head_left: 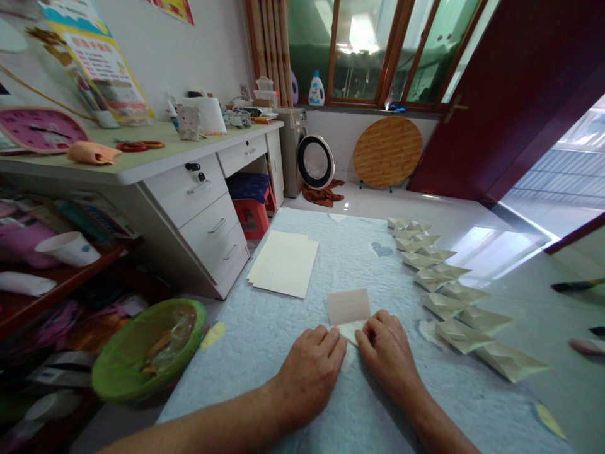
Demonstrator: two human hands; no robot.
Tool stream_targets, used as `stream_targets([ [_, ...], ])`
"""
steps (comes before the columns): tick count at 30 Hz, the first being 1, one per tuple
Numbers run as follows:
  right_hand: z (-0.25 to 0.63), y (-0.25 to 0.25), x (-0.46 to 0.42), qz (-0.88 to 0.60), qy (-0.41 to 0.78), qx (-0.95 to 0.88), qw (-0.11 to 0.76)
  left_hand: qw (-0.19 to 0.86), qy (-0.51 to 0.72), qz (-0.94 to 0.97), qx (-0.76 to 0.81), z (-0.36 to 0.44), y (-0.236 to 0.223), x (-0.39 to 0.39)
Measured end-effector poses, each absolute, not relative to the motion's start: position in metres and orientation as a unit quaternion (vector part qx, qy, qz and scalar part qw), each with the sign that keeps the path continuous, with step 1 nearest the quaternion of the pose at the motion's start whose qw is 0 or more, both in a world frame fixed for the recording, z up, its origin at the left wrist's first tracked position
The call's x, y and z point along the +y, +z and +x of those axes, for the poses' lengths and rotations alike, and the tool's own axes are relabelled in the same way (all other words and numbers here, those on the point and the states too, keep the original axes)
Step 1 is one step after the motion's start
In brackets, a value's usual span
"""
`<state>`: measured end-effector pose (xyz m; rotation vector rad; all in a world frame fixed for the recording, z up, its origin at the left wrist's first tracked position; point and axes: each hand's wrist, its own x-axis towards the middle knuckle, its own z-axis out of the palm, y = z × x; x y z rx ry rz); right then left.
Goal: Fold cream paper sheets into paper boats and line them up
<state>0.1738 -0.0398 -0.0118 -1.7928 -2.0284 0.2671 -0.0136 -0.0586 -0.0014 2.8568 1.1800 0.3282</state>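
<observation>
A cream sheet of paper, partly folded, lies on the light blue quilted cover in front of me. Its upper part is a flat rectangle, and a folded, slanting flap shows between my hands. My left hand has its curled fingers closed on the lower left of the paper. On the lower right, my right hand pinches the fold between thumb and fingers. Several folded paper boats stand in rows along the right side. Flat cream sheets are stacked at the far left of the cover.
The quilted cover has a pale heart pattern. Left of it are a green-lined basket and a white desk with drawers. Behind stand a red stool, a washing machine with open door and a round wooden tabletop.
</observation>
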Motion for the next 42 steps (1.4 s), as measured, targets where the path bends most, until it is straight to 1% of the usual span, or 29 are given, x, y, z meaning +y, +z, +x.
stream_targets([
  [7, 0.174, -0.013, -0.04, -0.645, 0.079, -0.733, 0.199, 0.007, 0.145, 0.914, 0.38, -0.015, -0.007, -0.059],
  [16, 0.174, -0.014, -0.041, -0.639, 0.067, -0.738, 0.208, 0.022, 0.125, 0.917, 0.378, -0.015, -0.013, -0.058],
  [25, 0.174, -0.013, -0.042, -0.631, 0.06, -0.745, 0.209, 0.035, 0.106, 0.917, 0.383, -0.016, -0.01, -0.058],
  [33, 0.173, -0.012, -0.044, -0.629, 0.056, -0.741, 0.227, 0.025, 0.092, 0.919, 0.384, -0.013, -0.006, -0.059],
  [37, 0.17, -0.008, -0.046, -0.586, 0.055, -0.775, 0.231, 0.02, 0.086, 0.917, 0.389, -0.011, -0.005, -0.059],
  [42, 0.17, -0.003, -0.049, -0.504, 0.079, -0.838, 0.192, 0.007, 0.091, 0.914, 0.395, -0.01, -0.008, -0.061],
])
